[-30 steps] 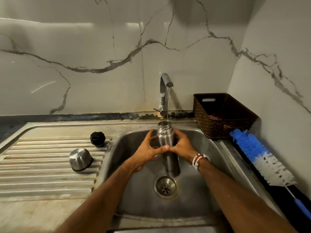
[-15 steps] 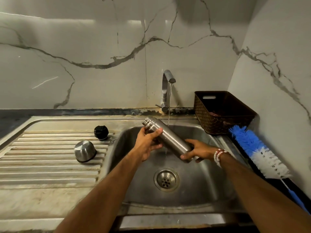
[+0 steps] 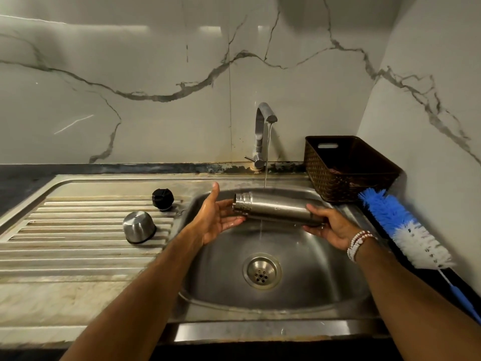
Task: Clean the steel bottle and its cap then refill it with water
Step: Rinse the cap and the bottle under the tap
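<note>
A steel sink (image 3: 260,332) fills the view, its ribbed drainboard (image 3: 78,246) to the left; a brown woven basket (image 3: 346,168) sits at the back right corner, and a blue-and-white brush (image 3: 406,227) lies just beside it along the right wall.

I hold the bottle (image 3: 278,208) over the basin, lying almost level with its open mouth to the left; half a second ago it was tilted with the mouth raised, and a second ago it stood upright under the tap (image 3: 261,131).

My right hand (image 3: 330,227) grasps the bottle's base, fingers curled round it; my left hand (image 3: 214,220), which was wrapped round the neck before, has let go and is spread flat, thumb up, palm facing the mouth, fingertips under the neck.

A thin stream of water (image 3: 266,157) falls onto the bottle's shoulder and runs off below toward the drain (image 3: 262,272).

On the drainboard the steel cap (image 3: 139,226) sits rim down; the black stopper (image 3: 162,199) stands near it, closer to the wall; both are where they were.

A beaded bracelet (image 3: 360,242) circles my right wrist.
</note>
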